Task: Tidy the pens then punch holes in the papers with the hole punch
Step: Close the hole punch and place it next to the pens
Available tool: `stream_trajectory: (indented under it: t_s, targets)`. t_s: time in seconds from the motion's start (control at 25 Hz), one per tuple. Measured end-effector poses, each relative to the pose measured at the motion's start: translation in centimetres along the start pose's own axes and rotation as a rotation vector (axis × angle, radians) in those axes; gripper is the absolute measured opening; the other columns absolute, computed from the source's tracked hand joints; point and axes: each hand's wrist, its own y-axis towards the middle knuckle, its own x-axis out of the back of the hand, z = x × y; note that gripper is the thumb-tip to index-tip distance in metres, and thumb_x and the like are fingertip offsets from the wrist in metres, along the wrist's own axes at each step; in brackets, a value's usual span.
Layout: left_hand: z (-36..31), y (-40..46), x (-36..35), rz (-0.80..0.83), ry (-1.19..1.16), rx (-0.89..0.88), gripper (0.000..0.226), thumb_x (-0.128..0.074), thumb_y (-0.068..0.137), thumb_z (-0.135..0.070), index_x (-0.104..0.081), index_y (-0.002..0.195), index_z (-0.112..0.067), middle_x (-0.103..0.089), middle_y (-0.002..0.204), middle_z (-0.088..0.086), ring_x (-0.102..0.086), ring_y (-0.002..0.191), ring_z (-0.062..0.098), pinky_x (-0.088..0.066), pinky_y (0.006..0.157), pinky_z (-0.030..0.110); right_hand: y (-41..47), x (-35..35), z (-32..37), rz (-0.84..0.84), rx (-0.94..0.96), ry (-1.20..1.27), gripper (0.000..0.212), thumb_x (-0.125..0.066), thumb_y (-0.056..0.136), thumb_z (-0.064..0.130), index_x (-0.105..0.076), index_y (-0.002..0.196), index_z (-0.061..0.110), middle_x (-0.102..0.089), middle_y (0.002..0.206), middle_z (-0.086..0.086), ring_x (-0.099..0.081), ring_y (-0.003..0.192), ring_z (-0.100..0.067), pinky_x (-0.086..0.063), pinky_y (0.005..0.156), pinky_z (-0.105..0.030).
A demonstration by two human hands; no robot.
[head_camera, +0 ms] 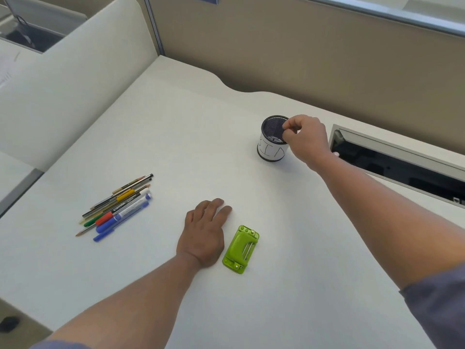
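The right hand (305, 138) pinches the rim of the mesh cup (273, 138) at centre right; the left hand (205, 234) rests flat on the bench (176, 122). Better to bring the cup beside the pens (117, 206), lower left, keeping it upright.

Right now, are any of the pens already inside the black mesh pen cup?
No, the black mesh pen cup looks empty, and the pens and pencils lie in a loose pile on the white desk.
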Motion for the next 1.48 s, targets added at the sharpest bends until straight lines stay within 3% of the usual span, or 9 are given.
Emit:
stream_trajectory:
  t_s: [0.2, 0.36, 0.52, 0.68, 0.84, 0.96, 1.12, 1.32, 1.48]
  targets:
    - [0.0, -0.1, 0.1, -0.006, -0.026, -0.009, 0.057, -0.046, 0.081, -0.017, -0.052, 0.136, -0.028, -0.045, 0.149, -0.002, -0.038, 0.134, 0.03, -0.032, 0.103, 0.043, -3.7, -0.8, -0.2, -0.013, 0.138, 0.045, 0.019, -0.058, 0.086, 0.012, -0.071, 0.095, 0.02, -0.065, 0.091, 0.005, -0.053, 0.068, -0.009, -0.044, 0.07, -0.023]
    - [0.1, 0.0, 0.0, -0.019, -0.023, -0.02, 0.057, -0.045, 0.081, -0.017, -0.053, 0.137, -0.027, -0.046, 0.149, -0.001, -0.038, 0.134, 0.03, -0.026, 0.103, 0.04, -10.2, -2.2, -0.9, 0.285, 0.229, 0.026, 0.03, -0.061, 0.082, -0.001, -0.074, 0.1, 0.019, -0.069, 0.098, 0.003, -0.058, 0.074, -0.011, -0.045, 0.074, -0.015]
    - [0.0, -0.1, 0.2, -0.034, -0.034, -0.032, 0.057, -0.043, 0.082, -0.017, -0.053, 0.137, -0.026, -0.045, 0.15, -0.001, -0.037, 0.135, 0.028, -0.024, 0.102, 0.039, -15.5, -3.2, -2.5, 0.621, 0.159, -0.04, 0.039, -0.063, 0.083, 0.002, -0.073, 0.112, 0.026, -0.066, 0.116, 0.008, -0.059, 0.099, -0.011, -0.041, 0.076, -0.008]
    - [0.1, -0.4, 0.5, -0.1, -0.133, -0.062, 0.049, -0.038, 0.082, -0.02, -0.059, 0.126, -0.021, -0.052, 0.144, 0.0, -0.04, 0.133, 0.025, -0.032, 0.102, 0.042, -18.1, -4.4, -3.7, 0.747, 0.159, -0.08, 0.052, -0.065, 0.083, 0.002, -0.066, 0.128, 0.027, -0.058, 0.129, 0.005, -0.053, 0.117, -0.01, -0.038, 0.092, -0.008]
    - [0.0, -1.5, 1.1, -0.228, -0.351, -0.095, 0.025, -0.043, 0.086, -0.029, -0.065, 0.085, -0.017, -0.068, 0.115, -0.001, -0.056, 0.116, 0.02, -0.046, 0.093, 0.045, -19.2, -5.8, -4.6, 0.677, 0.21, -0.154, 0.055, -0.068, 0.079, 0.004, -0.065, 0.129, 0.028, -0.06, 0.129, 0.002, -0.054, 0.119, -0.017, -0.043, 0.104, -0.032]
    - [-0.5, -3.5, 1.3, -0.251, -0.453, -0.148, 0.033, -0.057, 0.087, -0.046, -0.063, 0.072, -0.017, -0.069, 0.099, -0.004, -0.06, 0.102, 0.018, -0.047, 0.089, 0.038, -19.6, -6.0, -4.7, 0.564, 0.192, -0.174, 0.043, -0.066, 0.082, 0.007, -0.067, 0.12, 0.025, -0.063, 0.123, 0.001, -0.057, 0.114, -0.019, -0.046, 0.101, -0.036]
    - [-2.4, -6.2, 1.2, -0.2, -0.442, -0.171, 0.034, -0.074, 0.076, -0.054, -0.065, 0.075, -0.021, -0.067, 0.093, -0.012, -0.058, 0.093, 0.008, -0.044, 0.084, 0.025, -20.6, -5.8, -4.1, 0.515, 0.125, -0.178, 0.037, -0.059, 0.082, 0.009, -0.066, 0.115, 0.025, -0.062, 0.113, 0.0, -0.059, 0.105, -0.02, -0.049, 0.092, -0.036]
    - [-4.9, -5.2, 2.1, -0.068, -0.642, -0.085, 0.016, -0.075, 0.081, -0.035, -0.069, 0.093, -0.025, -0.064, 0.103, -0.017, -0.057, 0.1, 0.0, -0.043, 0.079, 0.011, -21.5, -3.3, -4.9, 0.42, 0.042, -0.154, 0.03, -0.065, 0.081, 0.019, -0.062, 0.108, 0.028, -0.057, 0.106, 0.003, -0.059, 0.09, -0.019, -0.052, 0.082, -0.036]
    - [-9.5, -1.2, 2.5, 0.0, -0.717, -0.062, 0.018, -0.07, 0.086, -0.021, -0.067, 0.104, -0.021, -0.065, 0.103, -0.01, -0.056, 0.098, 0.006, -0.044, 0.081, 0.021, -21.4, 1.2, -7.0, 0.205, -0.053, -0.177, 0.031, -0.068, 0.078, 0.025, -0.062, 0.108, 0.029, -0.056, 0.104, 0.006, -0.058, 0.091, -0.016, -0.053, 0.079, -0.036]
